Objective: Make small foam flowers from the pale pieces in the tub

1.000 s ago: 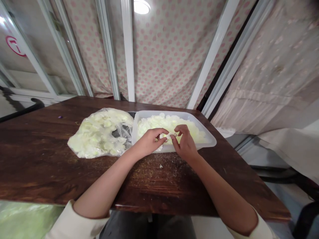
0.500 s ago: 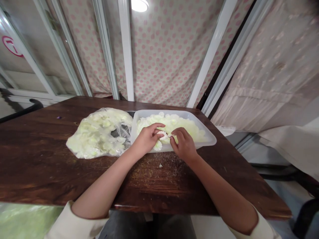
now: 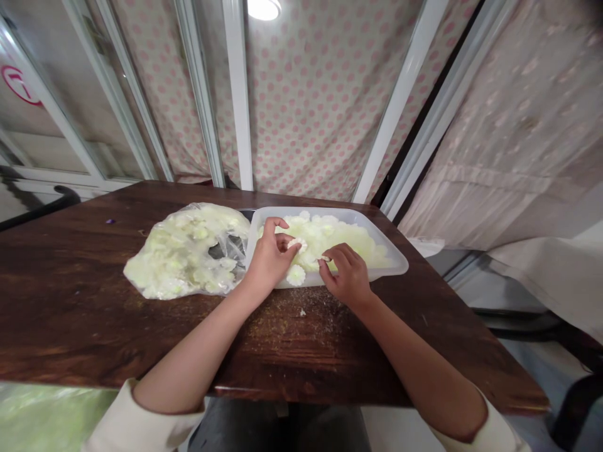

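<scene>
Between thumb and fingers, my left hand (image 3: 272, 256) pinches a small white ruffled flower head (image 3: 297, 244) above the near left part of a translucent plastic tub (image 3: 399, 262). My right hand (image 3: 347, 275) is closed in a pinch on a small white piece (image 3: 324, 258), a short way to the right; its kind is too small to make out. A pale round flower head (image 3: 296, 275) with a greenish centre lies below my left fingers at the tub's near rim. Many whitish-yellow flower heads (image 3: 330, 229) fill the tub.
Left of the tub lies a clear plastic bag (image 3: 181, 251) full of pale flower heads. Crumbs and a small white scrap (image 3: 302, 312) lie on the dark wooden table (image 3: 292, 358) in front. Dotted curtains (image 3: 325, 100) hang behind it. Another greenish bag (image 3: 47, 417) is at lower left.
My hands have drawn apart slightly, the left one moving left and up with the flower head. A small white piece now shows clearly in my right fingertips.
</scene>
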A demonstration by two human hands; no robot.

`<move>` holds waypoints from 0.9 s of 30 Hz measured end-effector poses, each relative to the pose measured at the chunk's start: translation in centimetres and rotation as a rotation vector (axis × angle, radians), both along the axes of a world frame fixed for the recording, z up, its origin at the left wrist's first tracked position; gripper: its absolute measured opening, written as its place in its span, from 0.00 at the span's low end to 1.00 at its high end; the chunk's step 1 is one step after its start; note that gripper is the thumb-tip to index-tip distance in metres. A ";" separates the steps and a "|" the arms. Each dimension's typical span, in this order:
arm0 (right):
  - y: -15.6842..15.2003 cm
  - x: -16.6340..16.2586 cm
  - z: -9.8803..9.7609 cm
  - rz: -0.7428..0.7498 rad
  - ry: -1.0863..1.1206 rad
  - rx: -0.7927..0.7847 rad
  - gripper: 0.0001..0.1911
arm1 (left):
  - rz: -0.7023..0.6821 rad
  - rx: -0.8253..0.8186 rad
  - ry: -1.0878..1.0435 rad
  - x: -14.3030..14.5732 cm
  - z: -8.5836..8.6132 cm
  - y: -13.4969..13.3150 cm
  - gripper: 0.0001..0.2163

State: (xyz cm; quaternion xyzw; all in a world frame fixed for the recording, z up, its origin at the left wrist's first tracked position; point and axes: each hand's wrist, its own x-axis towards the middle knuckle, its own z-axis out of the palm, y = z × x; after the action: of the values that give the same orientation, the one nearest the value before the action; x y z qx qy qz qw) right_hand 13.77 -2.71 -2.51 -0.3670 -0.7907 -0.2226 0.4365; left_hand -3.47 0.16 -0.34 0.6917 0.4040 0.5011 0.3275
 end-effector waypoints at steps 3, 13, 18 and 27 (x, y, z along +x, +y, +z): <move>-0.4 -0.1 -0.3 0.112 -0.006 0.038 0.03 | -0.034 0.042 0.012 -0.1 0.0 0.0 0.11; -1.1 -2.3 -1.2 0.146 -0.410 0.023 0.05 | -0.061 0.065 0.093 -0.2 -0.3 0.1 0.11; -1.0 -2.3 -1.1 0.164 -0.419 -0.042 0.07 | -0.068 0.049 0.077 -0.1 -0.3 0.1 0.12; -1.3 -2.4 -1.1 0.216 -0.025 -0.113 0.02 | -0.055 -0.041 0.125 0.1 0.2 -0.2 0.11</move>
State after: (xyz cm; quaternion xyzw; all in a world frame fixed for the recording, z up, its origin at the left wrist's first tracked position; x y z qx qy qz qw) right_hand 11.41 -3.96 -3.61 -0.3011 -0.8422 -0.1338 0.4268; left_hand -3.39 -0.07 -0.13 0.7258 0.4144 0.4394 0.3293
